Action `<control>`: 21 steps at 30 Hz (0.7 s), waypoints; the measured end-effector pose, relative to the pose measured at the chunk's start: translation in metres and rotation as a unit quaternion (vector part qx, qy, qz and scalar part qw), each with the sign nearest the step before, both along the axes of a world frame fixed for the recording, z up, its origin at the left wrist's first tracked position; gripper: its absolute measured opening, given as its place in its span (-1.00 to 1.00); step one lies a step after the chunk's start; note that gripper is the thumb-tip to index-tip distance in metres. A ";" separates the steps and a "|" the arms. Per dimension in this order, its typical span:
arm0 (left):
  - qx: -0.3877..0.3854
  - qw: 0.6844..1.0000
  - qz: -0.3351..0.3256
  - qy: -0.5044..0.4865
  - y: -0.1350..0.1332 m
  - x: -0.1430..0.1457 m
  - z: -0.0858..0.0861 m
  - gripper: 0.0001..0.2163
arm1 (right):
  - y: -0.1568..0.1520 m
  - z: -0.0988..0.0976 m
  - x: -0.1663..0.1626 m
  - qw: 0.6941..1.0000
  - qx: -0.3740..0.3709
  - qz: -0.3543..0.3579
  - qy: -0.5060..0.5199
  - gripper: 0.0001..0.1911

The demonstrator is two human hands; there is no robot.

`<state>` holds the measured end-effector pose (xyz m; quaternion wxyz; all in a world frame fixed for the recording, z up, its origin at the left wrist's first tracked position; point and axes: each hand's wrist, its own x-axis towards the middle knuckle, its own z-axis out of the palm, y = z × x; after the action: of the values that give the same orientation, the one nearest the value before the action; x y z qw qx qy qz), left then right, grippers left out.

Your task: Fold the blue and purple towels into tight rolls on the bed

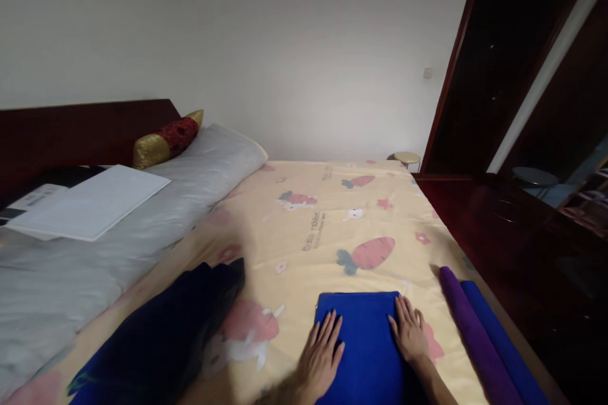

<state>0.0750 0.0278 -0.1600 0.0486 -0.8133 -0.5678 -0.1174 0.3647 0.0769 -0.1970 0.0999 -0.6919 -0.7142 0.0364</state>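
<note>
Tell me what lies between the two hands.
A folded blue cloth on the sheet; left hand and right hand rest on its edges, head view.

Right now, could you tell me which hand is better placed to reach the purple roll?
Right, probably. The right hand lies flat on the right edge of the blue cloth, nearest the purple roll; the left hand is on the far edge.

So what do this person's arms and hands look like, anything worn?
The left grip and right grip are bare hands: no gloves, no ring or watch visible. The right forearm is bare to the frame's edge, no sleeve; of the left, only the wrist shows, also bare.
</note>
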 end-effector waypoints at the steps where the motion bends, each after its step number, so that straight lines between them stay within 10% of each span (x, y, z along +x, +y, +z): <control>1: 0.001 0.999 0.032 -0.005 0.005 -0.002 -0.003 -0.48 | 0.003 -0.001 0.000 1.000 0.001 -0.012 -0.006 -0.32; 5: -0.042 0.983 0.177 -0.025 0.025 -0.006 -0.013 -0.50 | 0.009 -0.007 -0.003 0.999 0.006 -0.033 -0.021 -0.28; 10: -0.088 0.988 0.125 -0.031 0.035 -0.009 -0.011 -0.52 | 0.008 -0.013 -0.002 0.997 0.018 -0.055 -0.042 -0.30; 21: -0.056 0.951 0.303 -0.040 0.045 -0.001 -0.013 -0.54 | 0.016 -0.001 0.013 0.998 0.006 -0.057 0.000 -0.42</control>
<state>0.0735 0.0728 -0.1728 0.0139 -0.5994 -0.7943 -0.0977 0.3772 0.0925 -0.1981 0.1061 -0.7307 -0.6739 0.0261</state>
